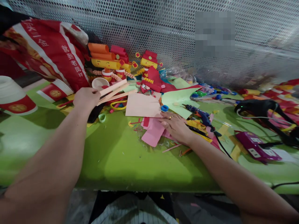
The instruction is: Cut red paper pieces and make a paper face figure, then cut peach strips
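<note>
On the left, my left hand (pixel 86 99) is closed at the near ends of several peach paper strips (pixel 115 91), which fan out to the right. My right hand (pixel 176 127) lies with its fingers stretched over paper scraps, its fingertips at the lower right corner of a pale peach paper sheet (pixel 143 105). Below that sheet are pink paper pieces (pixel 153 132). A small blue ring (pixel 164 108) sits just above my right fingers. Yellow-handled scissors (pixel 118 105) lie partly under the strips. To the right of my right hand rests a blue glue gun (pixel 202 117).
Paper figures with red and orange hats (pixel 149 60) stand along a perforated metal panel (pixel 170 25). Paper cups (pixel 17 96) and a red printed bag (pixel 56 53) are at left. A purple power strip (pixel 257 147) and a black strap-like device (pixel 259 107) lie at right, with cables.
</note>
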Demonstrator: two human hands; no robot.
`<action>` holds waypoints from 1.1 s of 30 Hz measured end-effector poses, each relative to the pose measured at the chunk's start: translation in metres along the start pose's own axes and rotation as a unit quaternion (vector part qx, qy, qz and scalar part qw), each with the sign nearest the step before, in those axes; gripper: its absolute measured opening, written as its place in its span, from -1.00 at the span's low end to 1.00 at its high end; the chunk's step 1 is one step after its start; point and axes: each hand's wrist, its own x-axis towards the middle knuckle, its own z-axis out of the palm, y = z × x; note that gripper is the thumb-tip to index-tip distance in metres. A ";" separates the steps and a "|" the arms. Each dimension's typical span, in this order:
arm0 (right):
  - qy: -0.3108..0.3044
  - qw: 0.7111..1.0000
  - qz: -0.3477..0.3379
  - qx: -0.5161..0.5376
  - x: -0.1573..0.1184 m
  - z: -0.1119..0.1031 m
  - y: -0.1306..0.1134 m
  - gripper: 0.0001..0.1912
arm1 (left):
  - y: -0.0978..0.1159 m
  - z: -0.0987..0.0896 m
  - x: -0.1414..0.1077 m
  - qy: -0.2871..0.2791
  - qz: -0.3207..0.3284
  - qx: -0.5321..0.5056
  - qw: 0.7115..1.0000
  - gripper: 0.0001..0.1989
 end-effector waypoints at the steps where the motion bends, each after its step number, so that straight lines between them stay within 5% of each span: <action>1: -0.004 1.000 0.000 -0.003 0.000 0.001 0.000 -0.48 | 0.000 0.001 0.000 0.022 0.012 0.024 0.999 -0.57; 7: -0.003 1.000 0.019 -0.018 0.004 0.002 0.000 -0.49 | 0.018 0.011 -0.010 0.146 0.161 0.074 0.973 -0.59; 11: -0.008 1.000 0.017 -0.011 0.009 0.002 -0.003 -0.49 | 0.042 0.031 -0.033 0.029 0.383 0.063 0.921 -0.61; 14: -0.007 0.999 0.026 -0.018 0.011 0.001 -0.006 -0.50 | 0.052 0.050 -0.047 -0.047 0.451 0.077 0.888 -0.64; 19: 0.032 0.999 0.003 0.007 0.011 -0.005 -0.006 -0.48 | 0.053 0.061 -0.051 -0.081 0.478 0.101 0.869 -0.62; 26: 0.057 0.992 -0.083 0.079 0.002 -0.021 -0.003 -0.65 | 0.060 0.042 -0.061 -0.118 0.495 0.155 0.847 -0.68; 33: 0.037 0.996 -0.038 0.076 -0.007 -0.023 -0.017 -0.83 | 0.066 0.032 -0.088 -0.226 0.482 0.166 0.830 -0.73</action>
